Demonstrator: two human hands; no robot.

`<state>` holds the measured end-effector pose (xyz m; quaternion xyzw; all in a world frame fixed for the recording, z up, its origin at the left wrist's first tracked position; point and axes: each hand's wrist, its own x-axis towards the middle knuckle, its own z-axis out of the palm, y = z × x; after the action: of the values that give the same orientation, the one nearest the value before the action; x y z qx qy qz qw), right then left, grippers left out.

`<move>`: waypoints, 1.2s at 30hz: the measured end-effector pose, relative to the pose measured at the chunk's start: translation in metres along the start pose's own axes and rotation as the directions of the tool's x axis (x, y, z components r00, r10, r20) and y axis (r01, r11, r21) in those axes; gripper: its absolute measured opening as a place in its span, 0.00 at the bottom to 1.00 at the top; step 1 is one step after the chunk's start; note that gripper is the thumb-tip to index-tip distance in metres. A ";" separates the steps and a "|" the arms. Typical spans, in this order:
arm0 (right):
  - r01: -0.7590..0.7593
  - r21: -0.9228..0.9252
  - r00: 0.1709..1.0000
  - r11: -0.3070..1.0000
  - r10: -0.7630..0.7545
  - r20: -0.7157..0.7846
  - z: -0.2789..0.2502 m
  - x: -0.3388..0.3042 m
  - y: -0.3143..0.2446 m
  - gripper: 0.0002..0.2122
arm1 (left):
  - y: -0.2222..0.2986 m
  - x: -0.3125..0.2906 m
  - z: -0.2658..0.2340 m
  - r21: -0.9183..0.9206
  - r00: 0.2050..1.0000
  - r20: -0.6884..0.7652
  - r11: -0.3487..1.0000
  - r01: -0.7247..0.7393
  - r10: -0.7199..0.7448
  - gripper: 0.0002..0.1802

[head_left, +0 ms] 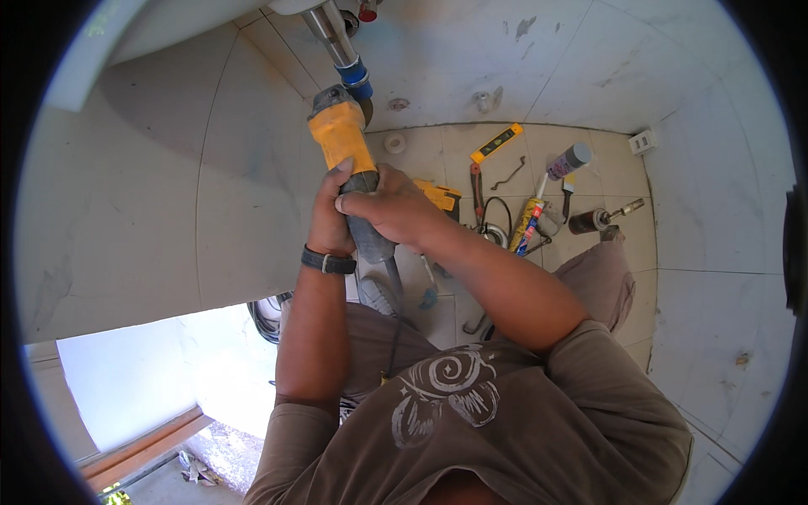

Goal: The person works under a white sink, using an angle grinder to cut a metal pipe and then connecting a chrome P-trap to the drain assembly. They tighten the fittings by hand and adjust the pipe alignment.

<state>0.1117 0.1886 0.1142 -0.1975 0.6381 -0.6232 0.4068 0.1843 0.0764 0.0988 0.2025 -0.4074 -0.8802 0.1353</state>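
My left hand (330, 212) and my right hand (397, 204) are both wrapped around the dark rear body of a yellow-and-black angle grinder (342, 135). Its head points up and away from me. Beside the grinder's head shows the edge of a dark round disc (368, 109). Close to it hangs a chrome pipe (332, 32) with a blue band (354, 77) around its lower end. Whether the disc touches the pipe is hard to tell. A grey cord (392, 282) runs back from the grinder toward my lap.
Past my right forearm, the tiled floor holds a yellow spirit level (497, 143), a sealant tube (528, 223), a spray can (569, 161), a brush (568, 196) and several other tools. A white basin (181, 29) overhangs at upper left. Walls stand ahead and to the right.
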 end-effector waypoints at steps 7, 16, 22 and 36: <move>0.001 0.045 0.999 0.999 -0.002 0.035 0.007 0.003 -0.012 0.27 | 0.005 0.009 -0.015 -0.018 1.000 0.025 1.000 0.014 -0.013 0.26; -0.017 0.022 1.000 1.000 0.018 -0.015 0.017 0.014 -0.014 0.28 | 0.013 0.020 -0.028 -0.004 0.999 0.047 1.000 0.004 -0.004 0.26; -0.029 0.033 0.998 0.999 0.031 -0.058 0.019 0.018 -0.009 0.27 | 0.018 0.025 -0.026 -0.011 0.998 0.026 0.999 0.053 -0.053 0.25; -0.066 0.005 0.996 0.998 0.066 0.052 0.004 0.005 0.005 0.25 | -0.012 0.007 -0.025 -0.089 0.998 -0.002 0.995 0.056 -0.056 0.20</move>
<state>0.1131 0.1823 0.1085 -0.1912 0.6315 -0.6062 0.4442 0.1893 0.0645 0.0729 0.2098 -0.3619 -0.9003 0.1203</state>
